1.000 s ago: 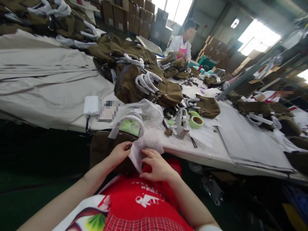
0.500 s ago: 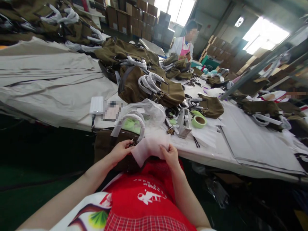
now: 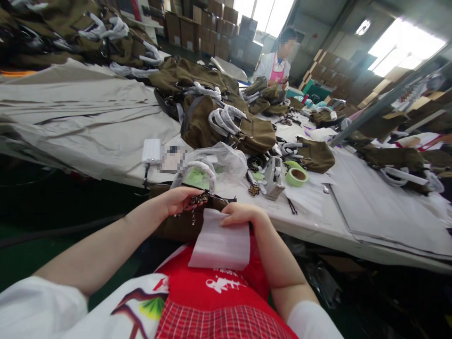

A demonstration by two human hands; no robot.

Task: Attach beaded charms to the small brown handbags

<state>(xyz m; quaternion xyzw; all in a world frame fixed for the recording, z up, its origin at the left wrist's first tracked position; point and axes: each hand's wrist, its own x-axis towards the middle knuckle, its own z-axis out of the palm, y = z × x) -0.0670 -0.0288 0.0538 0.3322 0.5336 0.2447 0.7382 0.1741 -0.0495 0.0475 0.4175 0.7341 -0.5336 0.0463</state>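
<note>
My left hand (image 3: 179, 200) is closed around a leopard-patterned hanging charm (image 3: 198, 199) with dangling beaded ends. A dark strap runs from it to the right, toward my other hand. Between the fingers and thumb of my right hand (image 3: 242, 214) is a thin white foam sheet (image 3: 221, 247), which hangs over the front of my red apron. Behind both hands stands a brown bag (image 3: 181, 227), largely covered by my arms and the sheet. Its handle (image 3: 209, 173), wrapped in white, arches up above the charm.
On the white table (image 3: 318, 221) are a tape dispenser (image 3: 273, 179), a green tape roll (image 3: 296, 177), clear plastic (image 3: 229, 162) and a white box with a cable (image 3: 151, 150). Brown bags (image 3: 226, 122) are heaped behind. A co-worker (image 3: 275, 66) stands across the table.
My left hand has lifted the charm beside the handle. The foam sheet, earlier stretched between both hands, now hangs from my right hand alone. The camera view has shifted slightly.
</note>
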